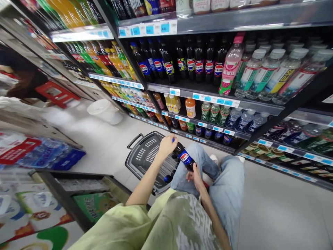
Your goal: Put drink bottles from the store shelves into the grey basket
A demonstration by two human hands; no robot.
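Observation:
I crouch before drink shelves, holding a dark cola bottle (184, 156) with a blue cap and a red, white and blue label. My left hand (168, 144) is closed round its neck and cap. My right hand (194, 175) grips the bottle's lower end, fingers wrapped under it. The bottle lies tilted over my knees in light jeans. A grey plastic shopping basket (145, 154) sits on the floor just left of the bottle, with another dark bottle (168, 178) lying inside it.
Shelves (208, 92) of cola, water and juice bottles run along the right. A white bucket (104, 110) and a red stool (56, 93) stand down the aisle. Packs of water (49, 154) lie on the left, beside low racks.

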